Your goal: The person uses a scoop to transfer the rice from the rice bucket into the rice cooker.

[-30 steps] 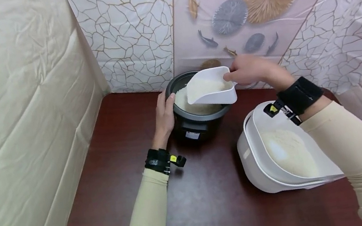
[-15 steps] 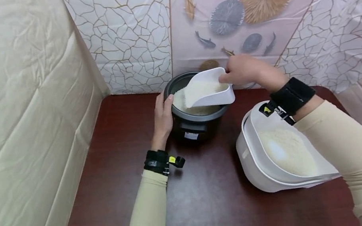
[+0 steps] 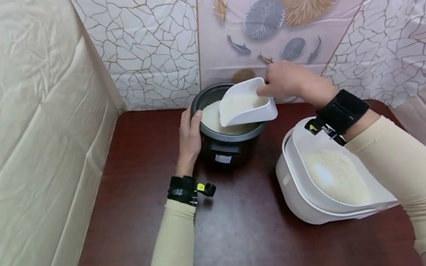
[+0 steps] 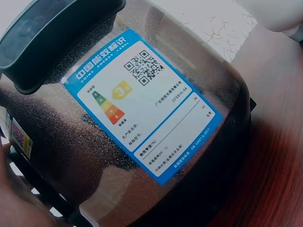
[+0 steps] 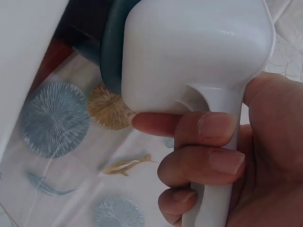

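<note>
In the head view, my right hand (image 3: 287,79) grips the handle of a white scoop (image 3: 254,114) that holds rice. Its mouth points left, over the open black rice cooker (image 3: 233,148). White rice (image 3: 210,117) lies inside the cooker, partly hidden by the scoop. My left hand (image 3: 190,139) holds the cooker's left side, thumb at the rim. The left wrist view shows the cooker's body with a blue energy label (image 4: 142,106), and part of that hand at the lower left. In the right wrist view, the fingers (image 5: 203,163) are curled round the scoop handle (image 5: 213,203).
A white rice bin (image 3: 297,189) stands at the right, under my right forearm, with rice (image 3: 338,177) inside. The dark red-brown table (image 3: 232,243) meets a patterned wall covering (image 3: 150,44) behind the cooker. Cream padding (image 3: 25,137) lines the left side.
Half a second ago rice reached over the scoop's front lip; now the lip shows and the rice sits inside. Both hands stay at the cooker. The whole head view has shifted slightly.
</note>
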The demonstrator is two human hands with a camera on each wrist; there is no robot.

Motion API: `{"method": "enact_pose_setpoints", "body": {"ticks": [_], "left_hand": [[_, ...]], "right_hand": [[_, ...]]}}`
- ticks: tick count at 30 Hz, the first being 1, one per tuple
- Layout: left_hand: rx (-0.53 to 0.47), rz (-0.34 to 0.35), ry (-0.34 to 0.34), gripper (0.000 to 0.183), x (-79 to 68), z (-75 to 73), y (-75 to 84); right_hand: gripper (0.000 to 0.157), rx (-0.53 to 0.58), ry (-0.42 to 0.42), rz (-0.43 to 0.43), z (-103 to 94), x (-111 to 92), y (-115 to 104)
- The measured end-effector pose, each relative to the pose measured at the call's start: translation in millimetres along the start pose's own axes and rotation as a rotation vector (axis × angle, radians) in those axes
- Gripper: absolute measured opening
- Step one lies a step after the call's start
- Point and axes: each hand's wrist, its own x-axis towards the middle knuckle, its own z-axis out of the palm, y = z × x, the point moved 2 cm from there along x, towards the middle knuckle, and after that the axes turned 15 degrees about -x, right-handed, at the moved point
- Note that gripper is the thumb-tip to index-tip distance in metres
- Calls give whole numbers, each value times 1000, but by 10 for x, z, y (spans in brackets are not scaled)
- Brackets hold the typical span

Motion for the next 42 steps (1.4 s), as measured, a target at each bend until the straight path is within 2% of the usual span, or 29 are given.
{"method": "enact_pose_setpoints", "body": {"ticks": [7,13,25,30,32,37,39,42], "left_hand": [[-11,-2,6,58,-23,3,-20],[-20,-5,8,58,-31,5,-32],[-25,-5,4,58,-6,11,-12],[-36,-15,-23,55,-77,47,278],[-43,-20,-30,54,-80,53,313],[-36,-12,-16,54,6,12,28],[-29,-7,-11,54,16,2,-16],[-19,-8,-1,56,9,-9,-37]], "right_hand": [[37,-87,14,30,-30,-37,-59],[34,-118,39,56,-55,-79,-100],[27,-186,188,107,-58,-181,-169],[25,-198,288,116,-45,-254,-221],[26,-210,331,121,-40,-283,-246],[28,-251,447,134,-17,-332,-294],[27,-268,492,140,-8,-343,-314],[27,-287,517,134,9,-347,-356]]}}
